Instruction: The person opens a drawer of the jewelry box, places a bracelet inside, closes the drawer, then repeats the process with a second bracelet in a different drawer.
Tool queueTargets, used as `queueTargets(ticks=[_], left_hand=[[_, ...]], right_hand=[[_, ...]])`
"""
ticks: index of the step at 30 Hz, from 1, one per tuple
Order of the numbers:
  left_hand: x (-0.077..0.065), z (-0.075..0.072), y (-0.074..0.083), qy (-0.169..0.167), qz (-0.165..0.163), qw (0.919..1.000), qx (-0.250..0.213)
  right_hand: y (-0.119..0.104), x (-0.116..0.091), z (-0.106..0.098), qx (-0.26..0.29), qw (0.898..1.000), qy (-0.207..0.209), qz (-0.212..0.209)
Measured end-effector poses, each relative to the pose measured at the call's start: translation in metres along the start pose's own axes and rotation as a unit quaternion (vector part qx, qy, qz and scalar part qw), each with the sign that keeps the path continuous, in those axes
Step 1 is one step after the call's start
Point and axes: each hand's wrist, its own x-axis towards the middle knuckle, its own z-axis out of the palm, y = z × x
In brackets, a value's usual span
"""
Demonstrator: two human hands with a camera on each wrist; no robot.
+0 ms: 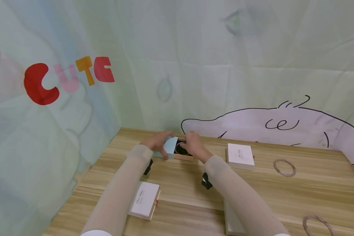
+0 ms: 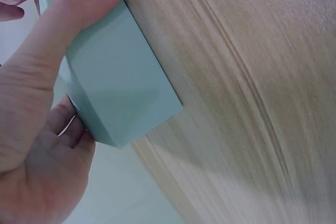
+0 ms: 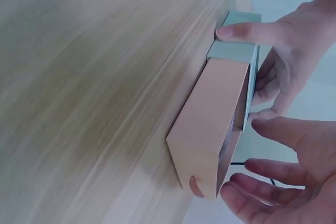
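A light blue slide-out box (image 1: 171, 144) lies at the back of the table with its peach drawer (image 1: 183, 157) pulled out to the right. My left hand (image 1: 157, 143) grips the blue sleeve, its thumb (image 2: 89, 4) across one side and fingers on the opposite side. Inside the drawer, a ring-shaped bangle (image 1: 176, 146) sits on dark padding. Over the drawer is my right hand (image 1: 194, 146), fingertips at the bangle in the head view. In the right wrist view its fingers (image 3: 275, 172) are spread beside the drawer, near a small ribbon pull tab (image 3: 196, 187).
A white box (image 1: 240, 155) lies right of the hands, another (image 1: 144, 200) at front left, and a third (image 1: 233, 219) partly under the right forearm. Two loose bangles lie at right, one farther back (image 1: 283, 160), one nearer (image 1: 312, 216). A printed curtain (image 1: 177, 65) hangs behind the table.
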Motion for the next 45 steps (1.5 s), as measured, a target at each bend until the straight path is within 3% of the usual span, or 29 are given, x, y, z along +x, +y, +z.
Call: queueTargets(ticks=[8, 19, 24, 36, 45], left_hand=[[0.001, 0.001, -0.001, 0.002, 0.005, 0.9999, 0.009], [0.001, 0.0, 0.001, 0.0, 0.003, 0.9998, 0.021], [0.0, -0.001, 0.001, 0.0, 0.004, 0.9998, 0.018], [-0.002, 0.001, 0.001, 0.003, -0.001, 1.0, 0.001], [0.0, 0.002, 0.0, 0.001, -0.01, 0.9999, -0.006]], right_hand=[[0.012, -0.004, -0.005, 0.041, 0.998, 0.031, 0.024], [0.022, -0.006, -0.011, 0.065, 0.995, 0.008, 0.08], [0.028, -0.006, -0.011, 0.105, 0.99, -0.001, 0.099], [0.037, -0.012, -0.006, 0.049, 0.996, -0.018, 0.069], [0.042, -0.014, -0.007, 0.093, 0.992, -0.042, 0.069]])
